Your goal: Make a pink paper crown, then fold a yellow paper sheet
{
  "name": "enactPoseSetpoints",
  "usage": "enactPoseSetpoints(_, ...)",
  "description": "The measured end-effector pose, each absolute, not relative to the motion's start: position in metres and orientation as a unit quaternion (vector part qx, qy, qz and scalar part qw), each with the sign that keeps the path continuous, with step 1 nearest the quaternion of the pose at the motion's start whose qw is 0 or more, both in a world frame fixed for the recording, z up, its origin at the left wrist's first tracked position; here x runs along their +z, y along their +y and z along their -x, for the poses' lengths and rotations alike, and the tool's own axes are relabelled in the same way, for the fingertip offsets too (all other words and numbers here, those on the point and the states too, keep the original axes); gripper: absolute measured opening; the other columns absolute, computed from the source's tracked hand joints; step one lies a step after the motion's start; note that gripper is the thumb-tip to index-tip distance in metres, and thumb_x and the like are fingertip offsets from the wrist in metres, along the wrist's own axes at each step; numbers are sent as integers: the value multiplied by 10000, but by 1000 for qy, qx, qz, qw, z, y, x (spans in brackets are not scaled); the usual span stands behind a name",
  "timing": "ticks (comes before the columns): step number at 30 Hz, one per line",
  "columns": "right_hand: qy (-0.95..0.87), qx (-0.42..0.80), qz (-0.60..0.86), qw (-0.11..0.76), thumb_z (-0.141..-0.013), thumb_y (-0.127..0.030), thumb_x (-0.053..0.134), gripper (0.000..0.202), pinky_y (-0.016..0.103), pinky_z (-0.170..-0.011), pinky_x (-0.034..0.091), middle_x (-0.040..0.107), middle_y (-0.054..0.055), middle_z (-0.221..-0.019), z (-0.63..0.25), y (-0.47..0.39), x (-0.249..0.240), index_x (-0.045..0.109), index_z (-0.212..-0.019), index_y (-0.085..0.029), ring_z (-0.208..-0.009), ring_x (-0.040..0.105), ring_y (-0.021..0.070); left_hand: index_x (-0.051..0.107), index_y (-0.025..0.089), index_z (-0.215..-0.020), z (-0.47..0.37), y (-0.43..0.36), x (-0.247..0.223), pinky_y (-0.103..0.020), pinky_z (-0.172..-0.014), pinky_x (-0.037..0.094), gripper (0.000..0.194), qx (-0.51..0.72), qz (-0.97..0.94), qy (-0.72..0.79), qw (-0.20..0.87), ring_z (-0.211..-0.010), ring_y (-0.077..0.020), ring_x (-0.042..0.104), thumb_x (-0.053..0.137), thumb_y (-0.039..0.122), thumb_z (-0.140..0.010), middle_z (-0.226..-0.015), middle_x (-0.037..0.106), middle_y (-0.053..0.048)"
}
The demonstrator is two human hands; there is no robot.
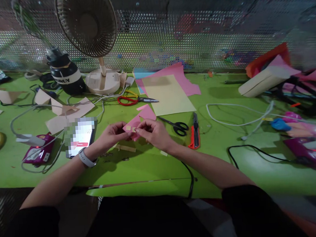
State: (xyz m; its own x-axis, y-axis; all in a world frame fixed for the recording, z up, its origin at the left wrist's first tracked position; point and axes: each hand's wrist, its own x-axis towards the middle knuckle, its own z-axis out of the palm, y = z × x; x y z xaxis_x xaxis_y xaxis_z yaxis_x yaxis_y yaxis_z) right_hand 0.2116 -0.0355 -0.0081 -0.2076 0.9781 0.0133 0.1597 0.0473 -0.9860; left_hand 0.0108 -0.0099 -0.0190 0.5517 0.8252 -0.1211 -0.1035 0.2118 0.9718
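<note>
Between my two hands is a piece of pink paper [144, 114], held a little above the green table. My left hand [114, 133] pinches its left edge. The fingers of my right hand [155, 132] are closed at its right side, against a small pale yellow strip [128, 128] that lies on the pink surface. Whether that strip is paper or tape I cannot tell. Below my hands a longer pale strip [126, 148] rests on the table. Black-handled scissors [180, 128] lie just right of my right hand, with an orange utility knife [194, 135] beside them.
Pale yellow sheets [169, 96] and red-yellow scissors [137, 99] lie behind my hands. A phone [82, 136] is at left, near a purple power box [39, 150]. A fan [102, 81] and a dark bottle [68, 76] stand at the back. White cable [228, 124] loops at right.
</note>
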Motion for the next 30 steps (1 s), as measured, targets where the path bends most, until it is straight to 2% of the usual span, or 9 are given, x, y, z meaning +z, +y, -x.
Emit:
enactPoseSetpoints(6,-592,523,467,398,-796,-389,690,216,258,-474,422,695,36,-722,-210,-38,-7,596,-774,-196,-584,603,142,665,115,-899,-11,-11,-19,-239,-739,552,255,326,-544,342,693,-755,-122,689,806,284,-772,-840,730,-47)
enactPoseSetpoints(10,-603,493,468,417,-788,-358,682,187,260,-507,431,651,19,-732,-213,-36,-6,590,-777,-195,-604,561,132,666,121,-906,-9,-10,-18,-240,-730,546,253,326,-547,338,693,-753,-121,689,799,294,-780,-842,734,-48)
enactPoseSetpoints(14,-601,455,492,436,-810,-384,663,205,261,-537,434,579,-6,-716,-221,-31,-5,567,-785,-206,-612,510,126,673,131,-882,-5,-9,-10,-202,-630,503,258,321,-558,363,674,-664,-93,646,807,319,-766,-797,715,-25)
enactPoseSetpoints(18,-616,456,510,391,-840,-449,644,258,279,-600,464,639,35,-840,-222,-30,-3,624,-870,-193,-708,564,150,669,137,-862,-4,-8,-3,-197,-570,462,264,326,-572,375,652,-618,-86,604,808,334,-754,-767,696,-19)
enactPoseSetpoints(21,-613,496,492,370,-791,-536,693,366,289,-614,486,666,57,-904,-216,-31,-2,644,-889,-186,-743,592,162,668,138,-885,-5,-9,-5,-201,-582,455,260,318,-581,371,651,-641,-90,607,791,337,-773,-789,705,-27)
enactPoseSetpoints(25,-582,528,479,391,-705,-583,763,432,279,-580,481,648,29,-784,-210,-32,-7,618,-799,-187,-680,581,151,675,129,-878,-6,-10,-11,-198,-570,425,282,311,-593,380,638,-629,-85,589,792,365,-775,-760,687,-16)
enactPoseSetpoints(30,-582,515,483,404,-698,-583,771,433,266,-515,452,636,32,-750,-209,-34,-11,623,-734,-178,-629,535,136,678,122,-853,-6,-10,-14,-196,-552,408,289,302,-604,374,636,-608,-81,572,794,376,-777,-735,669,-14)
